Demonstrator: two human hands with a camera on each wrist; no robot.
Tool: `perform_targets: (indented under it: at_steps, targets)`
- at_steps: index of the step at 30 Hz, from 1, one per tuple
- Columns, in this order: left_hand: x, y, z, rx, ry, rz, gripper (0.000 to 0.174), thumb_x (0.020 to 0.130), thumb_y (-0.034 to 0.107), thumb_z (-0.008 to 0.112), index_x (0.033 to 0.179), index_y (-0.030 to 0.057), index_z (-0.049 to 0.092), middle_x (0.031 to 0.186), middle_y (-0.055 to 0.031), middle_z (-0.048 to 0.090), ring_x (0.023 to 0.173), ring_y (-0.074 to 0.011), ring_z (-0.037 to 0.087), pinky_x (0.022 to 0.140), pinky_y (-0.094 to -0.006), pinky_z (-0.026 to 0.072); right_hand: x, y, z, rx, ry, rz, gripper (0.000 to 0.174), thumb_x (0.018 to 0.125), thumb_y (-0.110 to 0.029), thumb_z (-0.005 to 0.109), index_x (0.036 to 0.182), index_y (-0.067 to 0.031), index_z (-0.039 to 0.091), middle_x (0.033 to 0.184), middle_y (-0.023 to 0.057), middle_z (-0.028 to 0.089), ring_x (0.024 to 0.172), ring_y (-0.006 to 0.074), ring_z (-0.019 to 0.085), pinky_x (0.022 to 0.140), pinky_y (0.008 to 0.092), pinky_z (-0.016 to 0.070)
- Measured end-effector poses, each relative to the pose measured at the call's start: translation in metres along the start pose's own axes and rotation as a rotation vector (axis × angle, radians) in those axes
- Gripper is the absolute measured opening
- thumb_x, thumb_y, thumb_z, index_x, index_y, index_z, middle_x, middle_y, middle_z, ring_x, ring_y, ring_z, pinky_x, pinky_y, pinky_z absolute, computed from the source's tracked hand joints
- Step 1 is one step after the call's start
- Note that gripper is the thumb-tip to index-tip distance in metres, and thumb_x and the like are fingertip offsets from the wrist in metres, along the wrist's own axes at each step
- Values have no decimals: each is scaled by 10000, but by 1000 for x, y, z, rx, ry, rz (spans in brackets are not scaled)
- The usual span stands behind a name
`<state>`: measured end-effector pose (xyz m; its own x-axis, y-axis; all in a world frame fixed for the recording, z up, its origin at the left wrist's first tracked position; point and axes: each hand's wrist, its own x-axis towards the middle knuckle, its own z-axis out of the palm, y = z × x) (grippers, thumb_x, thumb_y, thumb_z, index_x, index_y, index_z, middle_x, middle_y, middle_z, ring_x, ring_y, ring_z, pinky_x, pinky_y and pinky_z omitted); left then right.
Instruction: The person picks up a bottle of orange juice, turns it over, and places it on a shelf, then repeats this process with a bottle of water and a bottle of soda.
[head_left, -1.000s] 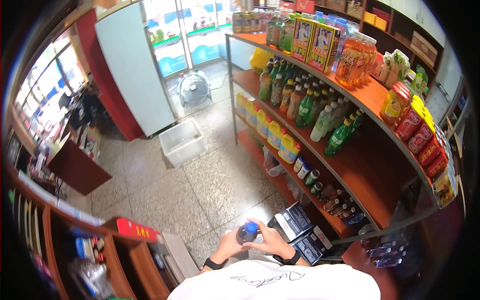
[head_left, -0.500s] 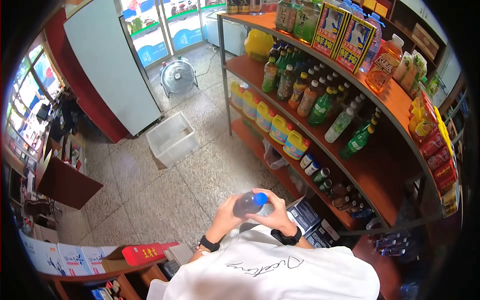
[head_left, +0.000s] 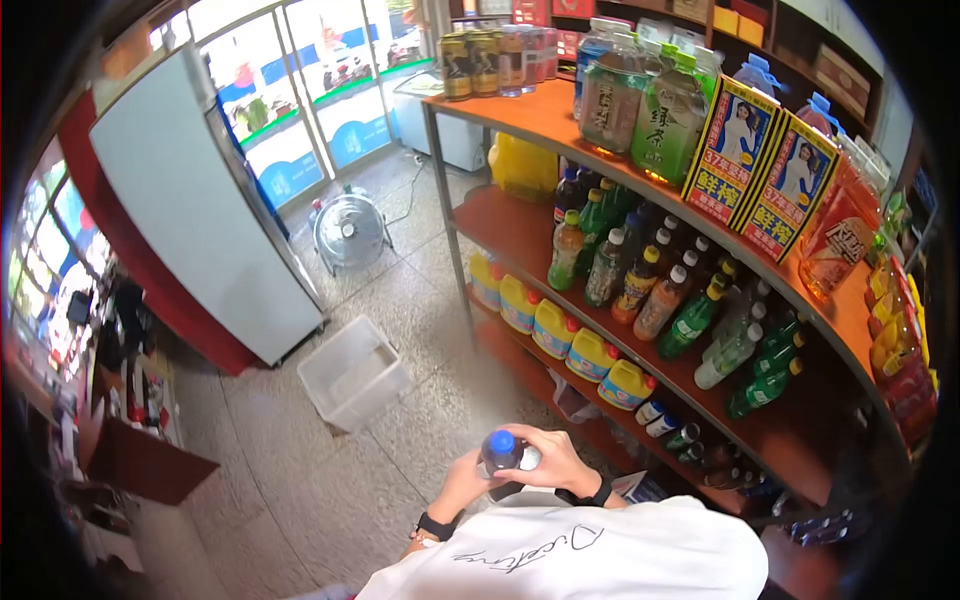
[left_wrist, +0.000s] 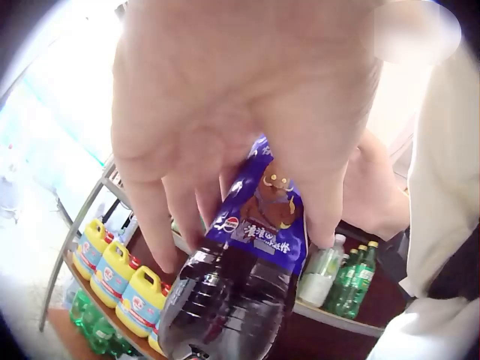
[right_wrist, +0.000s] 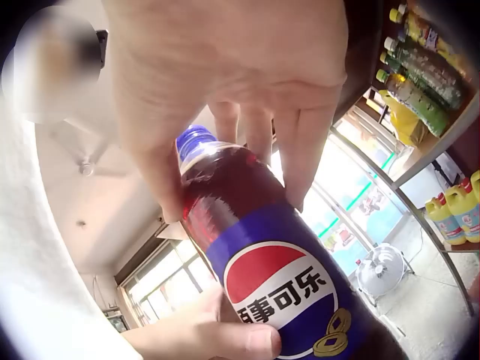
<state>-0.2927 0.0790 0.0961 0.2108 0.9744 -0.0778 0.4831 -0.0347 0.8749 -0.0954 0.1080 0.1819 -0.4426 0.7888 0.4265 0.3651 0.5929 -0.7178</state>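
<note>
I hold a dark cola bottle [head_left: 501, 452] with a blue cap and blue label [right_wrist: 289, 281] close to my chest, in both hands. My left hand [head_left: 465, 482] grips the bottle's body [left_wrist: 229, 300] from below, fingers curled round the label. My right hand [head_left: 550, 455] wraps the bottle near its neck and cap [right_wrist: 193, 139]. The bottle points up and away from me, tilted.
A curved orange shelf unit [head_left: 520, 115] stands on my right with drink bottles [head_left: 640, 280], yellow jugs [head_left: 590, 352] and boxed juices [head_left: 765, 170]. A white plastic bin [head_left: 352, 372] and a floor fan [head_left: 348, 232] sit on the speckled floor beside a grey cabinet [head_left: 190, 200].
The head view has tilted up and shifted, so the shelves look nearer. The bottle stays in both hands, its cap turned more towards the camera.
</note>
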Motion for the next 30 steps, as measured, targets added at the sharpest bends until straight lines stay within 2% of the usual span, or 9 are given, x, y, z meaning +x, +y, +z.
perform_targets:
  at_steps: [5,8,12,17,19,22,23,28,30]
  targets:
    - [92,-7,-42,57,18,22,530,697,271,823,1145,67,628,1066,-180,680,1031,-351,647,847,-408,510,83,33,-7,-7,109,-5,602,677,-312,856,1155,-26,630,1106,136,688,915,268,706,801,331,564]
    - [136,1,-53,113,27,44,468,689,313,820,1049,62,657,960,-193,689,942,-370,660,781,-419,524,113,56,-10,-23,153,3,609,680,-320,852,1164,-27,626,1118,138,684,938,273,700,810,336,565]
    - [178,-32,-50,324,-13,21,505,615,401,843,948,60,675,819,-203,685,812,-398,666,683,-448,528,134,76,-14,-60,188,55,592,693,-335,839,1161,-39,632,1146,128,676,960,282,693,821,343,565]
    - [216,-32,-53,203,-81,9,500,581,392,848,921,62,686,810,-200,688,790,-392,672,677,-444,528,150,100,-13,-59,111,231,608,752,-380,787,1250,-98,582,1218,95,641,1028,293,664,841,360,560]
    - [241,-32,-61,309,-128,54,493,583,375,844,937,68,692,810,-196,690,787,-385,676,678,-434,530,160,106,-14,-42,102,309,672,767,-398,773,1319,-108,524,1242,127,617,1063,307,646,866,375,548]
    - [289,-39,-73,183,-210,132,501,590,394,850,948,79,698,808,-188,694,777,-377,679,667,-427,528,173,118,-8,6,181,470,755,801,-401,748,1411,-104,416,1293,194,564,1111,347,608,921,407,511]
    - [309,-38,-78,95,-252,182,502,594,401,853,948,81,700,806,-185,695,774,-377,678,664,-428,527,178,124,-4,-26,235,484,738,831,-397,722,1420,-88,401,1306,196,555,1124,349,600,924,408,505]
    - [407,-12,-104,276,-299,360,463,637,418,849,938,97,706,775,-149,701,739,-339,687,643,-396,540,218,152,6,-94,389,601,724,881,-403,663,1442,-62,358,1344,221,519,1175,373,562,963,425,477]
    - [442,4,-108,95,-329,427,409,662,392,835,941,119,710,765,-128,705,732,-311,697,641,-380,550,234,160,4,-86,411,630,743,883,-398,661,1458,-63,332,1367,225,500,1201,376,544,984,427,463]
